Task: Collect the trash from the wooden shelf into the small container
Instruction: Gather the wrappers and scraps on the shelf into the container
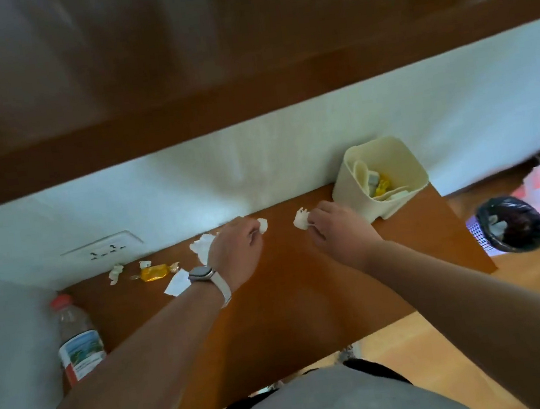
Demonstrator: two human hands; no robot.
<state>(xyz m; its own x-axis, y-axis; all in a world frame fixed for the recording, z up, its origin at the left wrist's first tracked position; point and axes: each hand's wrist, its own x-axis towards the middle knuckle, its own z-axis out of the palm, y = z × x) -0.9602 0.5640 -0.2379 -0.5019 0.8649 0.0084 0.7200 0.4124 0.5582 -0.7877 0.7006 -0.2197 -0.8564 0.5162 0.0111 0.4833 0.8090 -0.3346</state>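
i had both hands out over the wooden shelf (291, 297), each one working its own scrap so that two pieces could go in one trip. my left hand (237, 243) was pinching a small white scrap (262, 224) at the fingertips, close to the back edge of the shelf. my right hand (337, 229) was pinching a second white scrap (301, 219), also near the back edge and just beside the small container (378, 179). i judged the right hand was placed there because the drop into the container was short from that spot.

the container stood at the back right corner, tipped a little against the wall, mouth open toward me, which made it easy to feed. it already held trash, a yellow wrapper among pale bits; i could not count those.

counted on the shelf toward the back left corner: one crumpled tissue (203, 249) behind my left wrist, one yellow candy (154, 272), one flat white paper (177, 282), one twisted white wrapper (115, 272), and one tiny white bit (145, 264). so five pieces lay loose, two were in hand, and there was one container.
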